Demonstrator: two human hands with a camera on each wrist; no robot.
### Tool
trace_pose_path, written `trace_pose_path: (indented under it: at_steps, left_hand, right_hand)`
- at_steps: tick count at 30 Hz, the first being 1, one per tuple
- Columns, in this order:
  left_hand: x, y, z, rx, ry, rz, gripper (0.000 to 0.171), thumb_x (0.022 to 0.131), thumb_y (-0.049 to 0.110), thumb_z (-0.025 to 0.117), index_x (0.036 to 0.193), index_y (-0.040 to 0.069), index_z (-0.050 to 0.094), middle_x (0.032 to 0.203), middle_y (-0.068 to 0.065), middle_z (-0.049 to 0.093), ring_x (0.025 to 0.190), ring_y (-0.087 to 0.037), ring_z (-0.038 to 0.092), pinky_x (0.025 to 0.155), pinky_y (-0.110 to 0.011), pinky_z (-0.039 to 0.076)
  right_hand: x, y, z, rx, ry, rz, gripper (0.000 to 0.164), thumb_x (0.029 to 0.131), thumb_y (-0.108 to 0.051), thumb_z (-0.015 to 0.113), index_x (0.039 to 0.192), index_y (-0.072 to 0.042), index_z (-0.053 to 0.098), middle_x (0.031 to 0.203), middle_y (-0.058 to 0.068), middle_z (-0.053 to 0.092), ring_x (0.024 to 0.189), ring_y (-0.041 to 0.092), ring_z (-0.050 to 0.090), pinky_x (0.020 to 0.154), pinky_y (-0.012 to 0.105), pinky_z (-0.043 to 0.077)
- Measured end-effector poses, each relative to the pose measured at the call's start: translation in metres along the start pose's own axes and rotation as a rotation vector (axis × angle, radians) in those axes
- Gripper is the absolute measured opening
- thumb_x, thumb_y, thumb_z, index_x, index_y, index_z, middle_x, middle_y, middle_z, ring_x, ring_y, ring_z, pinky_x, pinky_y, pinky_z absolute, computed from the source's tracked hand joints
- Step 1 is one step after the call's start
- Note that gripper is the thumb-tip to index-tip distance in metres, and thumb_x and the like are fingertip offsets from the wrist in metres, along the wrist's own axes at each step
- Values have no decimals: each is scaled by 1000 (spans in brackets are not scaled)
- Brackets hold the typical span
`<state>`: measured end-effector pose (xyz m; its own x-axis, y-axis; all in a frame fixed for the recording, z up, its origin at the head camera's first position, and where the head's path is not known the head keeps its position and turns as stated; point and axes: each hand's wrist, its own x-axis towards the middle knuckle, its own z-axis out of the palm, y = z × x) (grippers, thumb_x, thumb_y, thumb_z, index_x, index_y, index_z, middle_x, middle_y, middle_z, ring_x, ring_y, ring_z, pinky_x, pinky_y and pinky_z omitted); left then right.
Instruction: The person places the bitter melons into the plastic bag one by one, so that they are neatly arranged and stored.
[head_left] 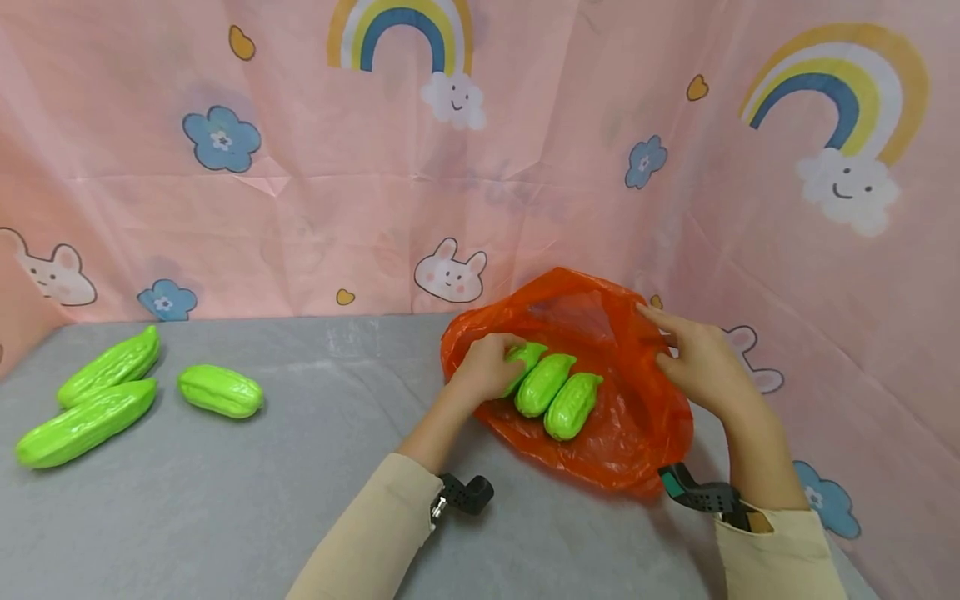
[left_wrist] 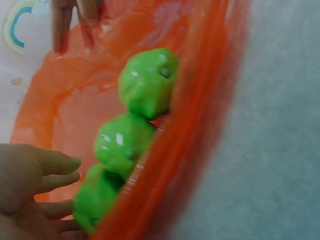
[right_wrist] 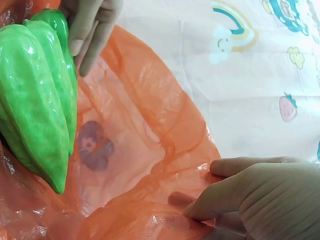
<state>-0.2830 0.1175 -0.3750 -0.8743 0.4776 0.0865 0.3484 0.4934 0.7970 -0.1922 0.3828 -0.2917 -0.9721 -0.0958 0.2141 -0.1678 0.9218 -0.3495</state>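
A red-orange plastic bag [head_left: 600, 458] lies spread with its mouth wide. Three glossy, ridged green bitter melons [head_left: 573, 407] sit side by side in it, stems pointing away. My left hand [head_left: 483, 367] reaches over the bag's left rim to the leftmost bitter melon [left_wrist: 95, 197]; its fingers are extended along that melon's far side, thumb apart from it. At the right side of the mouth, my right hand [head_left: 701, 358] pinches the bag's edge [right_wrist: 200, 200] between thumb and fingers, drawing it outward.
To the left on the grey tabletop [head_left: 285, 500] lie two long bitter melons [head_left: 86, 423] touching each other and a shorter one [head_left: 220, 391] beside them. A pink printed curtain [head_left: 300, 208] hangs behind and along the right side. Each wrist wears a black camera mount [head_left: 465, 493].
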Motion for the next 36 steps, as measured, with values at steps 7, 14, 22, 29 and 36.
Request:
trace_pose_path:
  at_steps: [7,14,22,29,36]
  left_hand:
    - [-10,22,-17,-80,-17,-7,39,101,24,58,137,9,63,107,-13,67,58,-15,39,60,-26,41]
    - [-28,35,-42,-10,-5,58,37,102,27,60,135,13,64,134,-5,66,90,-17,60,82,-33,52]
    - [-45,33,-64,68,8,58,38,101,23,60,137,10,62,141,-7,63,122,-27,62,104,-44,51]
    - [-58,16,-84,76,80,85,33,101,20,61,132,8,66,136,-7,66,123,-29,61,102,-48,53]
    - [-70,0,-108,92,166,81,32,101,18,59,132,14,67,134,-4,66,126,-29,59,104,-48,53]
  right_hand:
    - [1,0,-2,-2,1,-10,65,87,8,56,150,-6,47,130,34,62,108,53,65,53,26,46]
    - [3,-2,-2,0,24,-22,66,88,8,56,151,-6,46,134,36,58,107,55,64,47,24,38]
    - [2,0,0,2,10,-25,66,87,8,57,151,-5,46,140,35,54,109,57,62,50,24,40]
    - [1,4,-1,-2,0,-6,66,89,6,58,152,-5,45,137,36,56,110,57,62,54,21,45]
    - [3,2,-2,-7,1,-9,66,89,6,58,153,-5,43,140,37,52,109,56,63,52,22,46]
